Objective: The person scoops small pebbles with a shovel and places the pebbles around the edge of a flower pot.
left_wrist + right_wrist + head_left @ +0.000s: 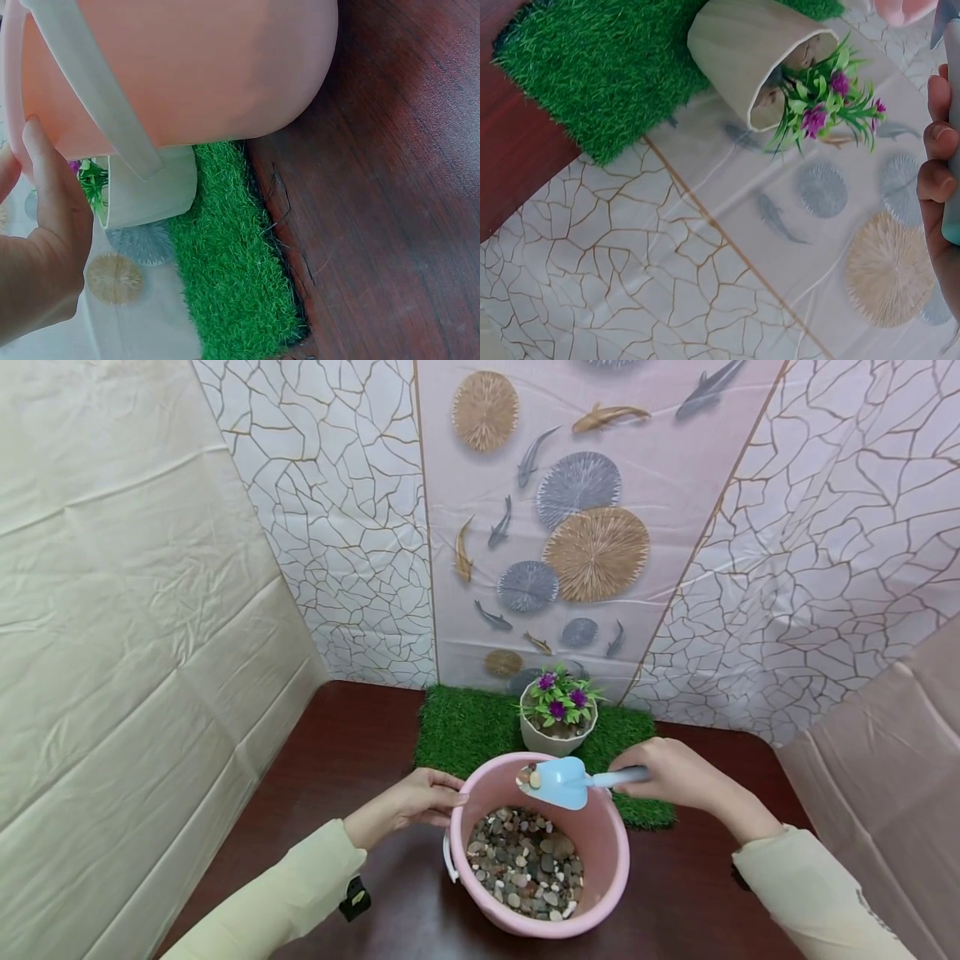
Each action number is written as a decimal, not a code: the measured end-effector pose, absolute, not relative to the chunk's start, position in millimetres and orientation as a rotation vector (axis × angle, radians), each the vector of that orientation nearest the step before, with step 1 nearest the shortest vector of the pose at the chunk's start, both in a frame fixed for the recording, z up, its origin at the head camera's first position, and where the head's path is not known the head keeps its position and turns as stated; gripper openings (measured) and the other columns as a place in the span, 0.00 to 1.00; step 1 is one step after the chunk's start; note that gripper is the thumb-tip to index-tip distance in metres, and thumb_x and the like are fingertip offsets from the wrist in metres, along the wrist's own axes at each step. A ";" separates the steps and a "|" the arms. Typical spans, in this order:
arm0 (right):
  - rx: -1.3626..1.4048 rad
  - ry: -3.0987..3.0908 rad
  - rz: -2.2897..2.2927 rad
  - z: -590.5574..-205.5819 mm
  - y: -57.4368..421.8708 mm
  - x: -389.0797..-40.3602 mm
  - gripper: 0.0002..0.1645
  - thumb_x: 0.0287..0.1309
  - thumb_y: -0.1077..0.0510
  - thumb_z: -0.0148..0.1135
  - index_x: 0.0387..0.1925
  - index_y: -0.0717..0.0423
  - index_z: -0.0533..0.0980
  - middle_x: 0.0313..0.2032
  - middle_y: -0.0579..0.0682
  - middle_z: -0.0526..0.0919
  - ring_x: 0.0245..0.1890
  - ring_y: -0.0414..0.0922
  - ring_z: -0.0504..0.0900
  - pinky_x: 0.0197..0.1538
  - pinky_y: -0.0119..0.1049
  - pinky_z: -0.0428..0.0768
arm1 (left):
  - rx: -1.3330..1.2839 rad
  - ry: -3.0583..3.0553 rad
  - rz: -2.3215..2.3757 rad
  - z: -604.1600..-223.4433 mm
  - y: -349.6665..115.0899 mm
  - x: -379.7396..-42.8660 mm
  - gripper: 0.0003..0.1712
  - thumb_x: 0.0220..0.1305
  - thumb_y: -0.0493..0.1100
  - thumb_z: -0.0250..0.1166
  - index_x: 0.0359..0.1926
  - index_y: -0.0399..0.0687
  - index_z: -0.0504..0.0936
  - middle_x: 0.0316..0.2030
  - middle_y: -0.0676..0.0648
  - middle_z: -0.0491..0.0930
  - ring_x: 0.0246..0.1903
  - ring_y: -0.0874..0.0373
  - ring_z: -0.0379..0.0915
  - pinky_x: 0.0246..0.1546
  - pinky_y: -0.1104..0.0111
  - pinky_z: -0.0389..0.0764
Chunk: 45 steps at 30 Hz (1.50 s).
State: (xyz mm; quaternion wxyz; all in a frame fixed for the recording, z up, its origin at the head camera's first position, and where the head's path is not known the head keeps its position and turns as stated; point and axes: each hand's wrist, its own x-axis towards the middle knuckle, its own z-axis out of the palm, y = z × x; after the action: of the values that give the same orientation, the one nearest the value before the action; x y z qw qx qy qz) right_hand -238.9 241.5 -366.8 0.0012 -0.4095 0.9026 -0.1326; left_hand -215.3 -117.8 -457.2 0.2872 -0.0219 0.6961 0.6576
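Observation:
A pink bucket (pixel 617 860) with many small stones (pixel 525 860) in its bottom stands on the table. My left hand (pixel 429 797) grips its left rim, and in the left wrist view the thumb (pixel 46 180) lies against the bucket's outer wall (pixel 202 67). Over the far right part of the bucket's mouth, my right hand (pixel 667 772) holds a light blue hand trowel (pixel 566 785) by its handle. A few pebbles (pixel 534 779) lie at the tip of the blade. Curled fingers wrap the trowel's handle (pixel 952 206) in the right wrist view.
Behind the bucket, a white pot (pixel 558 742) with purple flowers (pixel 557 708) stands on a green grass mat (pixel 472 727). The bucket's white carrying handle (pixel 449 858) hangs at its left side. Patterned cloth (pixel 360 527) covers the back wall behind the dark wooden table (pixel 360 727).

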 end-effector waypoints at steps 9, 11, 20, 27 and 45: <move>-1.228 2.872 -0.401 -362.4 257.1 -242.2 0.07 0.49 0.56 0.70 0.32 0.52 0.84 0.26 0.39 0.84 0.21 0.25 0.68 0.24 0.26 0.72 | -0.061 1.858 1.750 -455.4 -118.0 -214.8 0.24 0.61 0.34 0.61 0.56 0.26 0.71 0.32 0.48 0.83 0.27 0.62 0.79 0.31 0.70 0.86; -1.204 2.881 -0.399 -361.6 260.9 -243.4 0.07 0.49 0.56 0.70 0.32 0.53 0.84 0.26 0.39 0.84 0.21 0.26 0.68 0.24 0.26 0.71 | -0.071 1.858 1.748 -455.0 -117.9 -215.1 0.23 0.61 0.34 0.62 0.56 0.27 0.71 0.32 0.48 0.83 0.27 0.63 0.79 0.31 0.70 0.86; -1.007 2.918 -0.421 -361.4 280.2 -249.1 0.06 0.49 0.58 0.70 0.32 0.54 0.84 0.26 0.40 0.83 0.20 0.28 0.66 0.24 0.26 0.67 | -0.059 1.847 1.758 -456.4 -117.9 -214.4 0.23 0.61 0.33 0.61 0.56 0.26 0.71 0.29 0.49 0.82 0.26 0.63 0.79 0.31 0.71 0.86; -0.860 2.927 -0.455 -365.8 296.4 -253.7 0.09 0.51 0.56 0.69 0.34 0.55 0.84 0.25 0.40 0.83 0.18 0.31 0.64 0.24 0.27 0.63 | -0.051 1.851 1.762 -457.0 -118.3 -214.3 0.24 0.61 0.33 0.61 0.57 0.26 0.71 0.31 0.48 0.83 0.27 0.63 0.79 0.31 0.70 0.86; -0.765 2.945 -0.424 -377.5 318.9 -267.6 0.09 0.52 0.56 0.68 0.33 0.56 0.84 0.21 0.39 0.80 0.16 0.33 0.62 0.23 0.28 0.61 | -0.037 1.856 1.755 -457.5 -119.0 -214.3 0.24 0.61 0.34 0.61 0.57 0.27 0.71 0.37 0.44 0.84 0.27 0.63 0.79 0.32 0.70 0.86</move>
State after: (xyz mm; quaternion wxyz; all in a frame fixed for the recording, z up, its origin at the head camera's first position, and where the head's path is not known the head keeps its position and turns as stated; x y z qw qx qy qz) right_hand -267.6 318.9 -377.5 0.0349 -0.2488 0.9580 -0.1381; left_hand -214.3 -119.0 -457.5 0.2893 -0.0139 0.6955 0.6576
